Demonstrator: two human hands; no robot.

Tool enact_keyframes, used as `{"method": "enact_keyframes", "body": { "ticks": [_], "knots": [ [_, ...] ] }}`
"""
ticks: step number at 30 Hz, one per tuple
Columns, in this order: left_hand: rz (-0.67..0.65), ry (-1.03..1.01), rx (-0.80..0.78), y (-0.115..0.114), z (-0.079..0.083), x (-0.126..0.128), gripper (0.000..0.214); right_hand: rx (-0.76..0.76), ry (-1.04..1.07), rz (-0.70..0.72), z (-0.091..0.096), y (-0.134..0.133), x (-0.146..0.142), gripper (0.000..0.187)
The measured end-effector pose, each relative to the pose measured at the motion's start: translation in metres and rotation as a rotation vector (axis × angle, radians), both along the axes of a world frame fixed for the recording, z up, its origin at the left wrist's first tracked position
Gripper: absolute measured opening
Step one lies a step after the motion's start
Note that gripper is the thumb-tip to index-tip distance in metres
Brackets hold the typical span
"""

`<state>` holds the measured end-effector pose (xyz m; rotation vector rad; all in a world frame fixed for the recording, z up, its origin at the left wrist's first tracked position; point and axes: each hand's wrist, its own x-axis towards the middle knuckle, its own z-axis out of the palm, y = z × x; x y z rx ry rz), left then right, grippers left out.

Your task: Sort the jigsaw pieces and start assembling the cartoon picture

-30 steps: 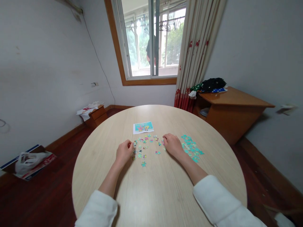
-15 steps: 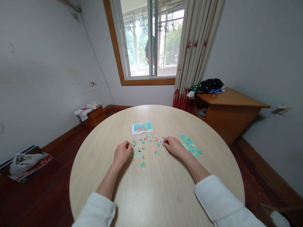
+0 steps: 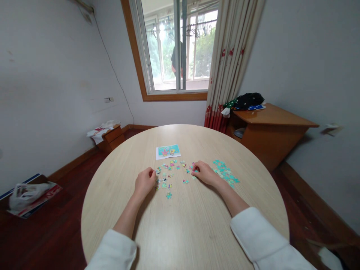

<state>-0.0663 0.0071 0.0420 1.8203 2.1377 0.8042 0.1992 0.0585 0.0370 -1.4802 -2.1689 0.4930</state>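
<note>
Loose jigsaw puzzle pieces [image 3: 164, 185] in mixed colours lie on the round wooden table [image 3: 180, 232]. My left hand [image 3: 145, 182] rests at their left edge, its fingers curled together; what they hold, if anything, is hidden. On the other side, my right hand [image 3: 204, 172] is closed in a pinch, with a pink puzzle piece [image 3: 193, 165] showing at its fingertips. Turquoise puzzle pieces [image 3: 226, 173] form a patch just right of that hand. Beyond the mixed pieces lies a printed picture card [image 3: 168, 151] with cartoon figures on turquoise.
A wooden desk [image 3: 278, 114] with dark dotted cloth [image 3: 250, 100] on it stands at the right, beside a long curtain [image 3: 233, 56]. A small wooden cabinet [image 3: 113, 135] is at the back left. On the floor at left sits a white plastic bag [image 3: 26, 195].
My right hand has shifted very slightly at the pink piece. My left hand stays in place. The whole view has drifted a little.
</note>
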Motion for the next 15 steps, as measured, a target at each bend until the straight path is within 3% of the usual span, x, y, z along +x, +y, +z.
{"method": "enact_keyframes", "body": {
  "ticks": [6,10,15],
  "knots": [
    [-0.013,-0.007,0.014,-0.001,0.000,0.001,0.022,-0.001,0.144,0.056,0.001,0.000,-0.004,0.007],
    [-0.023,-0.015,0.025,-0.001,-0.001,0.000,0.022,0.069,0.249,-0.078,0.002,0.006,0.004,0.013],
    [-0.067,-0.002,-0.008,0.002,-0.005,-0.002,0.024,0.031,0.159,-0.143,-0.003,0.013,0.016,0.015]
  ]
}}
